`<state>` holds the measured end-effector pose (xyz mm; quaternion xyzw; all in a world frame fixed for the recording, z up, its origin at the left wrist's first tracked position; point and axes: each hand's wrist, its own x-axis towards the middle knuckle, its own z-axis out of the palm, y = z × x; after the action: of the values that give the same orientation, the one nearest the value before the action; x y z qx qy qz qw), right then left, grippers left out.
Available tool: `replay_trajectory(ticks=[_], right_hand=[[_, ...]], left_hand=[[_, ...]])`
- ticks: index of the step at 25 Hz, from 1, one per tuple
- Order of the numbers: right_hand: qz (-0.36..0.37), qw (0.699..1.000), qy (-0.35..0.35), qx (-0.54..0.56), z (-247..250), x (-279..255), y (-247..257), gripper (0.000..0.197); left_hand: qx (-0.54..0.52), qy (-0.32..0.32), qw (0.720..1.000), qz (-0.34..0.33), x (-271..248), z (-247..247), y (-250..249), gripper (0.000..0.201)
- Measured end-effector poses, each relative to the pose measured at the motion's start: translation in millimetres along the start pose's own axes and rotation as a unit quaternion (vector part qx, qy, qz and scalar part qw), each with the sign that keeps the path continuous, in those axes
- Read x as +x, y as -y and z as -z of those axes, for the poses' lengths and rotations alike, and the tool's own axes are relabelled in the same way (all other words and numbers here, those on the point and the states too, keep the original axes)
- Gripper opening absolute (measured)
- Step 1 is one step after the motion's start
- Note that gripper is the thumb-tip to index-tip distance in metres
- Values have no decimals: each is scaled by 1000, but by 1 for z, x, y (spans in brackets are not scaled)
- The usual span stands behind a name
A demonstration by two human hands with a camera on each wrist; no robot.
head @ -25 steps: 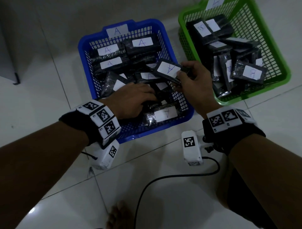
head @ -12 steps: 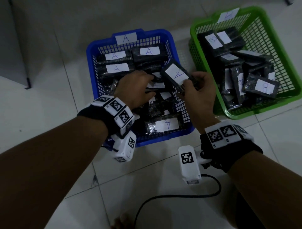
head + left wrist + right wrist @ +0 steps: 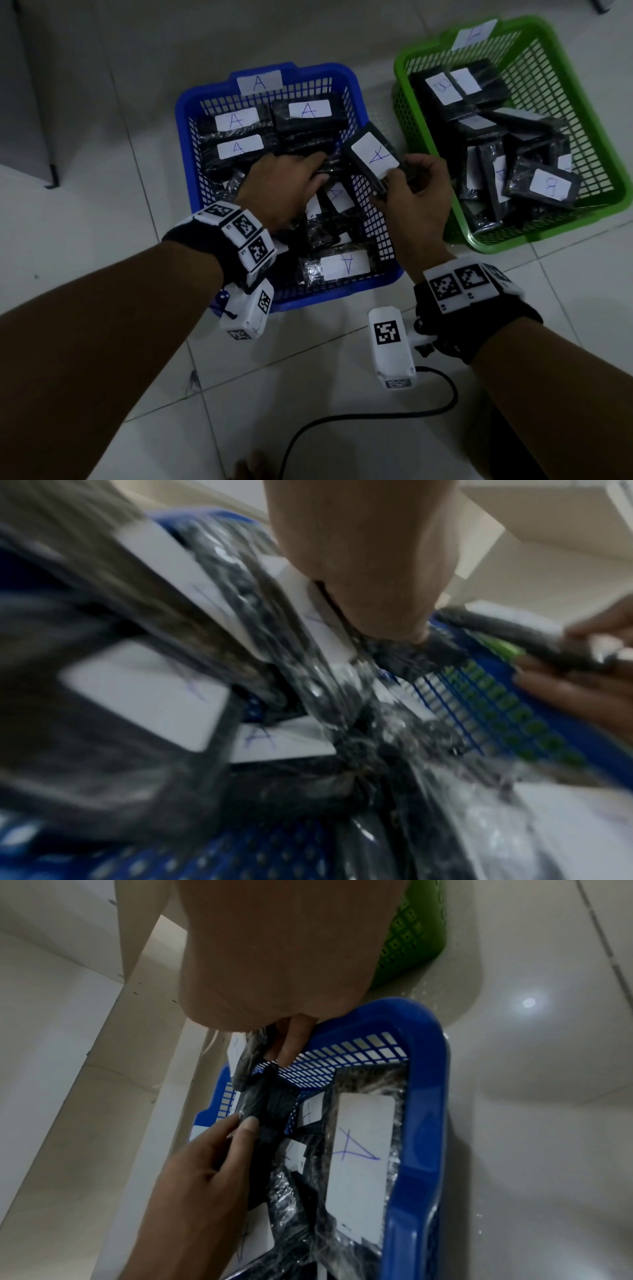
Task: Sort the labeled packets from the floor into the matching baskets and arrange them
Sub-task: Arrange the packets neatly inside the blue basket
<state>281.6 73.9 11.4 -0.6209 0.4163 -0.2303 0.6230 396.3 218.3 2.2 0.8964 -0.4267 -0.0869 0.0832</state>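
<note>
The right hand point(image 3: 416, 202) pinches an A-labelled packet point(image 3: 375, 154) by its near edge, thumb on the label face and fingers curled beneath. The packet is tilted, lifted clear of the pile, over the right wall of the blue basket point(image 3: 363, 85). Held this way, the label stays readable and the packet is probably waiting for a slot to be made.

The left hand point(image 3: 284, 185) lies just left of the held packet, inside the blue basket, fingers extended and flat on the black wrapped packets beneath; it grasps nothing. It appears to be pressing or shifting the pile to make room. The left wrist view is too blurred to confirm finger contact.

Blue basket: tagged A on its far wall. Beyond the left hand, three A packets lie flat in tidy rows; under and near the hands, the remainder sit jumbled.

Green basket point(image 3: 561, 44): right of the right hand, tag partly cut off. It holds black packets with B labels, several on edge, still unarranged.

No packets are visible on the floor tiles point(image 3: 102, 205); sorting appears done and arranging remains.
</note>
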Motion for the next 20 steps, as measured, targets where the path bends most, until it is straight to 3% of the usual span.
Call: replay_trajectory(ticks=[3, 6, 9, 12, 16, 20], right_hand=[[1, 1000, 6, 15, -2, 0, 3, 21], [10, 1000, 21, 19, -5, -5, 10, 22], [15, 999, 35, -7, -10, -8, 16, 17], [11, 997, 62, -35, -15, -9, 18, 12], [11, 980, 153, -124, -21, -11, 17, 10], [19, 915, 299, -271, -25, -22, 6, 13]], left_hand=[[-79, -27, 996, -41, -18, 6, 10, 42], [-125, 16, 990, -62, -38, 9, 15, 50], [-135, -20, 984, -118, -49, 14, 15, 29], [-145, -56, 979, -135, -62, 28, 16, 22], [-143, -76, 982, -96, -79, 38, 24, 34], [-144, -141, 979, -17, -71, 33, 30, 35]])
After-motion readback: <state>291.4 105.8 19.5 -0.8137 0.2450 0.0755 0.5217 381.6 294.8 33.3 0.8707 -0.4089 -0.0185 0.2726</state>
